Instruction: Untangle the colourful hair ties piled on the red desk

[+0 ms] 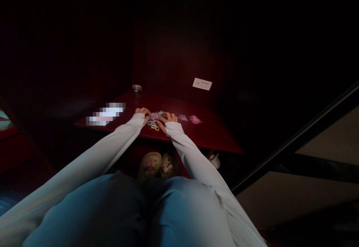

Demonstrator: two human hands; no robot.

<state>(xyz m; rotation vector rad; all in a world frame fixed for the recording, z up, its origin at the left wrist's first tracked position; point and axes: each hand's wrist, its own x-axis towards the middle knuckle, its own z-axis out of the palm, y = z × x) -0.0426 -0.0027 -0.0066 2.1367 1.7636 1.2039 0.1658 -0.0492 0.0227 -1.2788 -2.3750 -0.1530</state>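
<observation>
A pile of small multicoloured bands [157,116] lies on the dark red table [214,135], between my two hands. My left hand [143,113] rests at the left side of the pile with bent fingers. My right hand [169,118] reaches over the pile's right side, its fingers curved and apart, touching the bands. Yellow bands [155,127] lie at the pile's near edge. To the right of my right hand are a small purple heap [183,118] and a pink heap [195,119]. Whether either hand holds a band is too small to tell.
A clear jar with a lid [137,88] stands at the table's back left. A bright, pixelated flat object [106,114] lies at the left. A white socket panel [202,84] is on the back wall. Shoes [150,164] are below the table's front edge.
</observation>
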